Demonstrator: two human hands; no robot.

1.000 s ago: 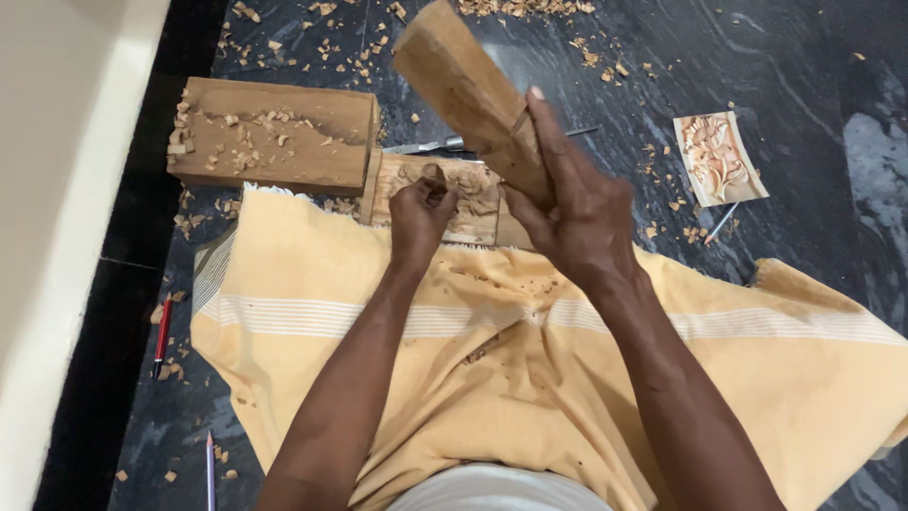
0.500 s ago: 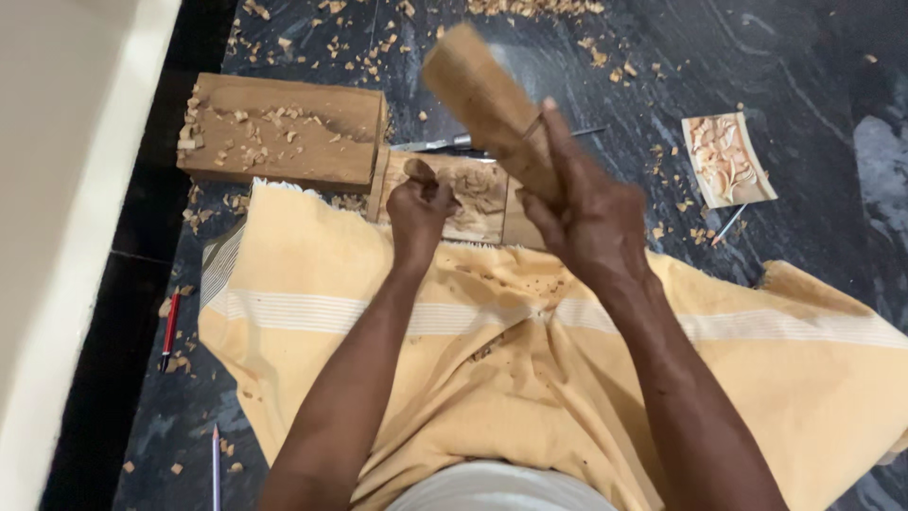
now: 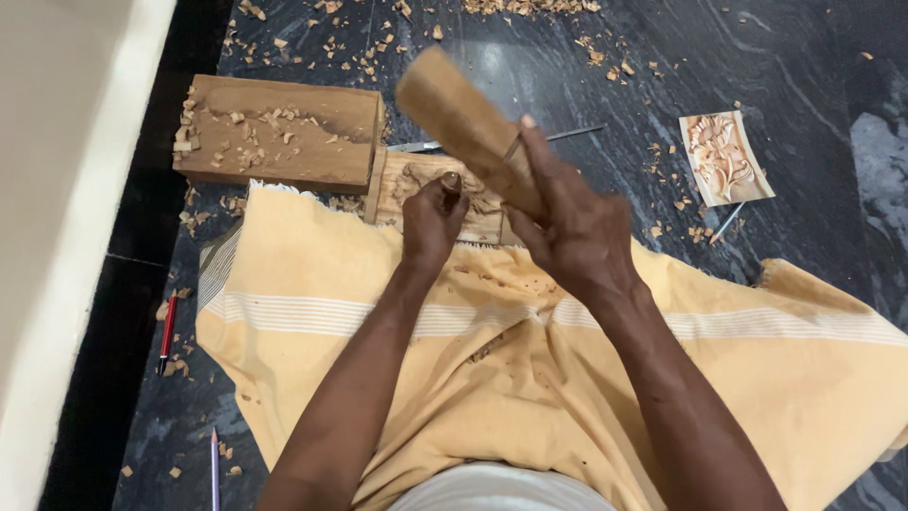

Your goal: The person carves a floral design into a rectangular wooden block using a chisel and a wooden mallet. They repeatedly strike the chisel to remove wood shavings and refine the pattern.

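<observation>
My right hand (image 3: 567, 222) grips a thick wooden mallet (image 3: 454, 114), whose head points up and to the left above the work. My left hand (image 3: 430, 222) is closed around a chisel (image 3: 452, 180); only its round handle top shows above the fist. Under both hands lies a small wooden carving panel (image 3: 416, 180), partly cut and largely hidden by them. The mallet head hangs just above and right of the chisel top, apart from it.
A large wooden block (image 3: 279, 132) strewn with chips lies to the left of the panel. A finished carved relief (image 3: 724, 156) and a metal tool (image 3: 567, 134) rest on the dark floor. A yellow cloth (image 3: 794, 378) covers my lap. A red pencil (image 3: 167, 331) lies left.
The mallet has swung down and leftward, its head now closer to the chisel top. My left hand keeps the chisel on the panel.
</observation>
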